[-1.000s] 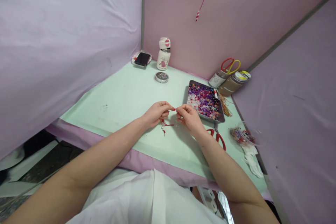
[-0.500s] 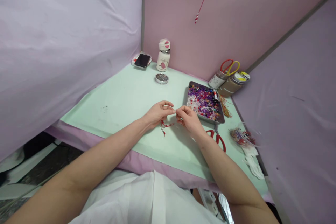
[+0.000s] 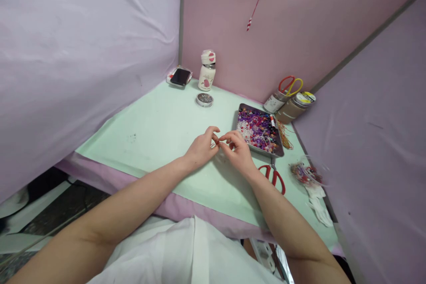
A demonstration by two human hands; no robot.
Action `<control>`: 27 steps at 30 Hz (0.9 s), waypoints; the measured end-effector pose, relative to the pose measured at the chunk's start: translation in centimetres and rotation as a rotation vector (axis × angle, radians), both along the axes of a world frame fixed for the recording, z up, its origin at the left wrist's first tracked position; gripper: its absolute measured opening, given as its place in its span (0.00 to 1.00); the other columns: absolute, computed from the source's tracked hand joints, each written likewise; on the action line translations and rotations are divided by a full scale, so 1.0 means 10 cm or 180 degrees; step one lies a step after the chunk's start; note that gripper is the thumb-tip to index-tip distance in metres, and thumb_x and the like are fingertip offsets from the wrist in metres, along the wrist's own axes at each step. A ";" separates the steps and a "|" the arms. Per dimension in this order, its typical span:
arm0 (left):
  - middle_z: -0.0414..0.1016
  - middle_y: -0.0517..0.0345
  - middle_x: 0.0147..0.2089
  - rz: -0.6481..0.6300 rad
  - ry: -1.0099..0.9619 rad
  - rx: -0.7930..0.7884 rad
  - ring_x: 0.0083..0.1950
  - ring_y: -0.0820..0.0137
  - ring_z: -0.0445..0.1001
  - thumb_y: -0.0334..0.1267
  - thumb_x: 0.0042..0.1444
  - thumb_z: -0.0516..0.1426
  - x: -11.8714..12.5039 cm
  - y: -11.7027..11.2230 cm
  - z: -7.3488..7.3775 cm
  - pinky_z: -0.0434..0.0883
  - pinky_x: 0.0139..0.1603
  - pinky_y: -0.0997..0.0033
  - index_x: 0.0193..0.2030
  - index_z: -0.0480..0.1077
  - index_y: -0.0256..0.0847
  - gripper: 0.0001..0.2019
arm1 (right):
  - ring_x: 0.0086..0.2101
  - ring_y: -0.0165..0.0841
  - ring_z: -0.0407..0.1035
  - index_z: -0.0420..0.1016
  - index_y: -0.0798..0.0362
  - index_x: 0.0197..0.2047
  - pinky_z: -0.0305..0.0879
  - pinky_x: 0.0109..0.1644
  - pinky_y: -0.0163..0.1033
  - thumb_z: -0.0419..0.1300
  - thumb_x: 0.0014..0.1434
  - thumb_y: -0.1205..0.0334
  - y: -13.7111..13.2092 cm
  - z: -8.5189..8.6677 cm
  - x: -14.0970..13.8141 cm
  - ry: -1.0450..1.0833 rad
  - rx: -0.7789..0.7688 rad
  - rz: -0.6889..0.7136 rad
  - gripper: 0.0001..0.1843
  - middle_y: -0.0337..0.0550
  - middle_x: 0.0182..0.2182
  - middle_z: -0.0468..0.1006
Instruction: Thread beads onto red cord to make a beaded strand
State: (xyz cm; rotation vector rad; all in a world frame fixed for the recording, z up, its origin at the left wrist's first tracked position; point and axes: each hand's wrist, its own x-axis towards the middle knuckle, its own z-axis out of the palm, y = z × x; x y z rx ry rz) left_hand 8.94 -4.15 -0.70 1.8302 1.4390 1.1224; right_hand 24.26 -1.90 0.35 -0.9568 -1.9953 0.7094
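My left hand [image 3: 201, 147] and my right hand [image 3: 235, 148] meet over the middle of the table, fingertips almost touching. A small red beaded cord [image 3: 216, 142] shows between them, mostly hidden by the fingers. Thumb and fingers of the left hand are closed around it. The right hand pinches at its near end, but the exact part held is too small to make out. Just right of the right hand lies a dark tray [image 3: 261, 154] full of purple, red and clear beads [image 3: 256, 128]. Red-handled scissors [image 3: 274, 177] rest below the tray, beside the right forearm.
At the back stand a white bottle [image 3: 207, 75], a round clear case [image 3: 204, 100] and a phone [image 3: 180, 77]. A can [image 3: 274, 103] with scissors and a jar [image 3: 293, 108] stand behind the tray. Cords [image 3: 285, 135], a clear bowl [image 3: 308, 173] and white tissue [image 3: 319, 206] lie rightward.
The red beaded cord hung below my left hand and is now gathered up between the fingers of both hands. My hands have turned inward and moved closer together.
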 end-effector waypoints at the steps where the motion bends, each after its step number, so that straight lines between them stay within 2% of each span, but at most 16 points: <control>1: 0.75 0.60 0.37 -0.0009 0.0047 -0.0021 0.31 0.73 0.69 0.28 0.48 0.53 0.00 0.00 -0.01 0.63 0.35 0.72 0.51 0.57 0.42 0.22 | 0.34 0.32 0.63 0.73 0.50 0.38 0.62 0.33 0.37 0.56 0.57 0.60 0.00 0.00 0.01 -0.0066 0.0036 0.0087 0.07 0.43 0.36 0.67; 7: 0.75 0.56 0.40 -0.0082 -0.0034 -0.0023 0.32 0.71 0.70 0.28 0.47 0.53 0.00 0.01 -0.04 0.63 0.37 0.71 0.55 0.58 0.42 0.26 | 0.34 0.33 0.62 0.74 0.48 0.41 0.60 0.36 0.39 0.54 0.59 0.62 0.02 0.00 0.02 -0.0283 0.0041 0.0298 0.09 0.43 0.36 0.66; 13: 0.74 0.60 0.36 -0.0047 -0.0445 -0.0122 0.27 0.75 0.65 0.27 0.45 0.54 0.00 0.00 0.01 0.61 0.33 0.75 0.54 0.60 0.43 0.26 | 0.31 0.32 0.61 0.71 0.50 0.33 0.58 0.35 0.39 0.55 0.59 0.63 0.01 0.00 -0.01 -0.0238 0.0073 0.0179 0.05 0.42 0.32 0.67; 19: 0.73 0.62 0.33 0.0169 -0.1280 -0.0461 0.22 0.80 0.59 0.33 0.48 0.57 -0.03 0.04 0.01 0.61 0.26 0.78 0.52 0.58 0.42 0.23 | 0.31 0.31 0.61 0.70 0.50 0.35 0.58 0.35 0.38 0.55 0.60 0.61 0.01 0.00 0.01 -0.0001 0.0161 -0.0140 0.05 0.42 0.34 0.67; 23: 0.72 0.61 0.33 0.0106 -0.1822 -0.0766 0.22 0.80 0.62 0.37 0.47 0.60 -0.05 0.07 0.01 0.60 0.22 0.80 0.50 0.59 0.42 0.23 | 0.32 0.31 0.62 0.70 0.50 0.35 0.59 0.35 0.38 0.54 0.60 0.61 0.03 -0.03 0.01 -0.0013 0.0146 -0.0176 0.05 0.42 0.34 0.67; 27: 0.72 0.59 0.34 -0.0070 -0.2110 -0.1057 0.25 0.78 0.65 0.39 0.46 0.61 -0.05 0.06 0.06 0.61 0.21 0.81 0.49 0.61 0.41 0.23 | 0.33 0.32 0.62 0.69 0.50 0.35 0.59 0.35 0.39 0.53 0.60 0.60 0.03 -0.03 0.01 -0.0034 0.0155 -0.0180 0.06 0.42 0.34 0.67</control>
